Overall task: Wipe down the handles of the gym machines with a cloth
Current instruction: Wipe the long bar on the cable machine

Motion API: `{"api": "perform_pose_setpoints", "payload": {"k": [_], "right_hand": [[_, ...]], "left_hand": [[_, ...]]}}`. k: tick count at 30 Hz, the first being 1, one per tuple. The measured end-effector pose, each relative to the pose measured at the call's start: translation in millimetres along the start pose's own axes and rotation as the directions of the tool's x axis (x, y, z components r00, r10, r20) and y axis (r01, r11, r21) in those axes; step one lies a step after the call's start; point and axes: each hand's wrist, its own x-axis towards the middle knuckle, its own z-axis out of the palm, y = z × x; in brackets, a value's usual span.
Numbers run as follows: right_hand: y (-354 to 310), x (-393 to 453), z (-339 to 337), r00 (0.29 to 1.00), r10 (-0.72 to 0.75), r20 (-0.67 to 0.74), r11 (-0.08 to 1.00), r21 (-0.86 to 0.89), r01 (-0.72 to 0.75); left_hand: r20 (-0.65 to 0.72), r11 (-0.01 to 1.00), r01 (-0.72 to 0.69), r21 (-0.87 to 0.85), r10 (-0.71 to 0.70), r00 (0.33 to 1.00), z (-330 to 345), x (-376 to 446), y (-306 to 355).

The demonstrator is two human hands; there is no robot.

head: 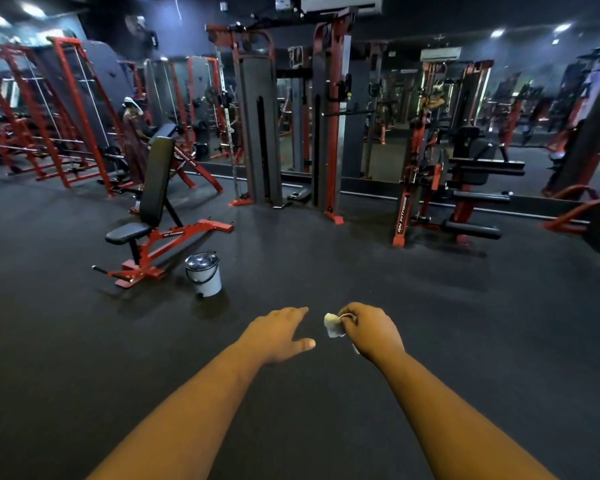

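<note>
Cloth [334,325], bin [203,274] beside bench [153,216]

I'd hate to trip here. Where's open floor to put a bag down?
Bare floor lies between the adjustable bench, pedal bin and the red machine on the right, and around both hands. It's crowded along the mirror wall and far left racks.

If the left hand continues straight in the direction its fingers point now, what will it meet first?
Nothing close, as far as the picture shows. The left hand is open, its fingers pointing forward and slightly right over bare floor. Far beyond in that line stands the cable machine, though depth is hard to judge.
</note>
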Motion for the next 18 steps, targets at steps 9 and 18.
{"api": "perform_pose_setpoints", "payload": {"k": [9,18], "right_hand": [[1,145,8,1.0,-0.018,0.0,1.0,-0.021,0.018],[-8,318,11,0.999,0.04,-0.038,0.996,-0.084,-0.043]], "left_hand": [[-0.013,1.0,-0.013,-0.005,0.013,1.0,-19,140,-47],[-0.01,0.99,-0.056,-0.129,0.055,0.998,-57,320,-114]]}}
